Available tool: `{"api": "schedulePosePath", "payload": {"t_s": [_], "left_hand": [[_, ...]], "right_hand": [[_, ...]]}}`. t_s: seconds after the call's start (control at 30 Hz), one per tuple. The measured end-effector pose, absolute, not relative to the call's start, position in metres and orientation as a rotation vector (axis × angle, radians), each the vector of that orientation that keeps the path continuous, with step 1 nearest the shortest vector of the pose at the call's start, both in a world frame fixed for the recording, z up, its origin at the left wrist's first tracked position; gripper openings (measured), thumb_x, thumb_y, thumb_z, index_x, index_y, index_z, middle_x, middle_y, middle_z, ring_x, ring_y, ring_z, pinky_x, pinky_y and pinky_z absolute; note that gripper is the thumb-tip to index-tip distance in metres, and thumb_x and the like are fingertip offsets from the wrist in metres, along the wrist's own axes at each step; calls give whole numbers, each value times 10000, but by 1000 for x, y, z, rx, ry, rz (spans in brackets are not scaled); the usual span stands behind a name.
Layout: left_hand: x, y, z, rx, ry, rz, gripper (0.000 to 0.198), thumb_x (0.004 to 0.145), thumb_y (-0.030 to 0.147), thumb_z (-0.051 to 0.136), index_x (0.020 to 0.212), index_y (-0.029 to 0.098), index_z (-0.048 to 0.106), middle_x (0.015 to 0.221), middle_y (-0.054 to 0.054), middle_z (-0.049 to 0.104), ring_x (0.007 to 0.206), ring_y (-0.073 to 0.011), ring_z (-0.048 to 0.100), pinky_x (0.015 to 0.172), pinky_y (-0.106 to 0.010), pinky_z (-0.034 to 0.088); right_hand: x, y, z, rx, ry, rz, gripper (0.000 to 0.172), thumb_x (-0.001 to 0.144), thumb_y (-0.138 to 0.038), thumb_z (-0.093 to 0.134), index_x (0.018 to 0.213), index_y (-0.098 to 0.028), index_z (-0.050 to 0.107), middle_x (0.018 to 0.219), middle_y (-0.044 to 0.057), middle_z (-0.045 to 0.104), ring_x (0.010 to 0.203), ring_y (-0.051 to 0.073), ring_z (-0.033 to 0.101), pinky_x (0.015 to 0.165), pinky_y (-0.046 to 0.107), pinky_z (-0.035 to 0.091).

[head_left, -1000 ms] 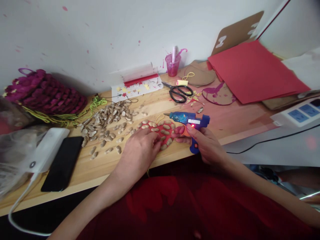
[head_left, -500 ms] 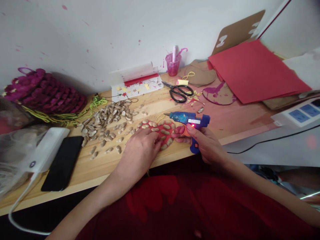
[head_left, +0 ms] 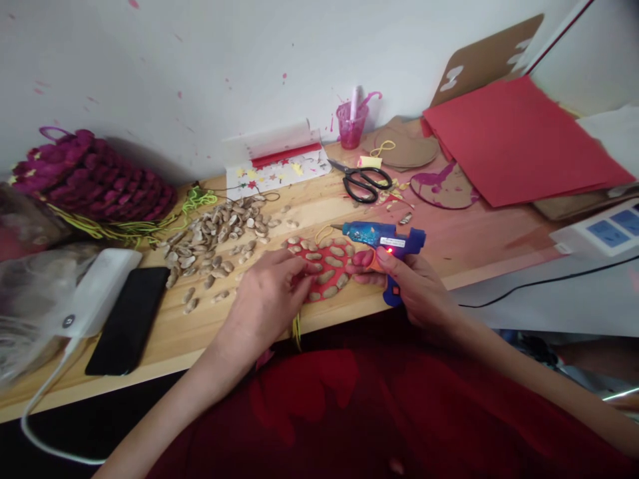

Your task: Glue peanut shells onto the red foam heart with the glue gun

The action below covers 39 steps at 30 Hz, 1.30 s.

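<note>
A blue glue gun (head_left: 368,234) with an orange trigger and a lit red light is gripped in my right hand (head_left: 412,283); its nozzle points left. Below the nozzle, on the table, lies a red disc (head_left: 341,273) covered with rows of peanut shells. My left hand (head_left: 264,289) is over the disc's left edge, thumb and forefinger pinched at a peanut shell (head_left: 316,268) there. Part of the disc is hidden by those fingers. A yellow cord loop (head_left: 323,231) shows at the disc's top, and yellow strands (head_left: 296,329) hang below it over the table edge.
Loose peanut shells (head_left: 224,223) are heaped left of the disc. Black scissors (head_left: 367,183), a pink cup (head_left: 352,126) and red sheets (head_left: 509,146) lie farther back. At left are a phone (head_left: 127,322), a white power bank (head_left: 102,293) and a purple craft stack (head_left: 100,176).
My left hand has shifted left and slightly back, uncovering more of the disc and the yellow strands. The right hand still holds the glue gun in nearly the same place. The view has shifted slightly.
</note>
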<state>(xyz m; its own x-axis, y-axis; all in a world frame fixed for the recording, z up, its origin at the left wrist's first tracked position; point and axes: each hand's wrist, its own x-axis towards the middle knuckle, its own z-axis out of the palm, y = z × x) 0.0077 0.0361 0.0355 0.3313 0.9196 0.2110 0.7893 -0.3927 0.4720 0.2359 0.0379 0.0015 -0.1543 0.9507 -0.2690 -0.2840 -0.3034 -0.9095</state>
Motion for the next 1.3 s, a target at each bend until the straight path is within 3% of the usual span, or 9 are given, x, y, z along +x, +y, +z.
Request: {"api": "schedulePosePath", "payload": {"t_s": [0.23,0.43,0.57,0.73,1.0,1.3], "left_hand": [[13,33,19,2433,1390,746,158,946,252,627,984,221,777,904,-74,704,851,-213,629,773,-334,497],[11,27,12,2611,1252,694,271,955,142,579,1197,162,700,1052,-102,680,955,-232,588,854,-396,534],[14,21,14,2673,1239,611,284,960,167,583,1225,120,676,1095,-129,655,1017,-253,583,927,-452,540],[16,17,18,2688,1253,555,331,943,258,633,1223,85,669,1126,-158,632,1060,-283,574,913,-465,565],[19,14,14,2819,1269,408,323,994,231,545,1258,66,629,1106,-155,631,1018,-262,593,972,-474,538],[22,11,7,2926,1281,172,356,991,173,498,1313,42,571,1035,-135,619,983,-284,553,884,-457,537]], "right_hand": [[237,38,-2,-1117,-910,1632,291,824,-551,749,867,-264,737,918,49,754,936,241,746,833,386,643],[237,38,-5,-1083,-897,1626,254,847,-505,746,854,-252,746,913,34,762,871,205,759,829,342,638],[237,38,-6,-1092,-887,1617,252,830,-505,761,852,-255,753,940,34,766,876,202,759,832,336,637],[236,39,-6,-1098,-884,1612,258,807,-511,782,846,-257,760,906,33,765,849,199,757,801,329,642],[234,38,-5,-1105,-874,1588,263,799,-513,785,849,-256,757,905,26,762,843,196,756,792,316,640],[234,38,-4,-1110,-886,1593,258,812,-509,776,856,-255,754,910,26,766,835,191,754,796,316,641]]}}
